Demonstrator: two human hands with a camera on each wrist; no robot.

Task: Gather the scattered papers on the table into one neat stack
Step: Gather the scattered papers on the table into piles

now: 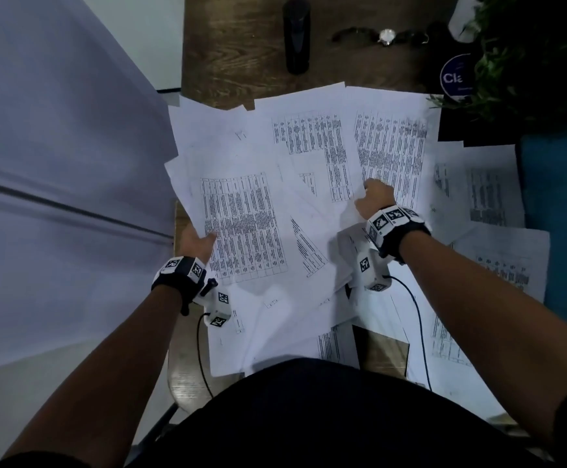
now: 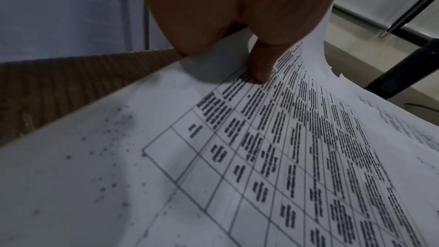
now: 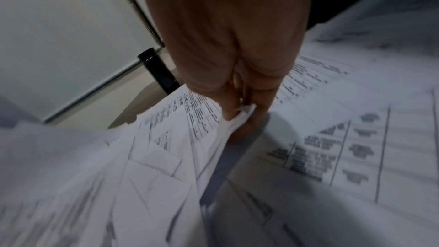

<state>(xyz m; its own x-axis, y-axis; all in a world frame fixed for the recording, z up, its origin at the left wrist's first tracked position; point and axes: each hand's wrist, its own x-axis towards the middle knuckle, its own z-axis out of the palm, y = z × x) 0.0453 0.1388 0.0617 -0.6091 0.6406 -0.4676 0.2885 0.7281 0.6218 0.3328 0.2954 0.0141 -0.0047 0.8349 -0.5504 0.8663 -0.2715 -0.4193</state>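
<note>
Head view first: both hands are on a loose fan of papers (image 1: 275,184) raised over the wooden table (image 1: 241,62). The left hand (image 1: 196,243) holds the fan's left edge, thumb lying on top of a printed table sheet; the left wrist camera shows that thumb (image 2: 260,63) pressing down on the print, with the other fingers hidden beneath the sheets. The right hand (image 1: 374,197) grips the fan's right side, and the right wrist camera confirms it: fingertips (image 3: 231,106) pinch a bunched wad of sheet edges (image 3: 237,117) against the thumb. More sheets (image 1: 484,197) lie flat and scattered on the table to the right, and others (image 1: 292,325) spread near the person's body, overlapping at all angles. Nothing is squared up; corners stick out everywhere. At the table's far side sit a black cylinder (image 1: 296,35), a wristwatch (image 1: 386,37), and a leafy plant (image 1: 518,55) at the right corner, beside a round dark sticker (image 1: 454,77) with white lettering.
</note>
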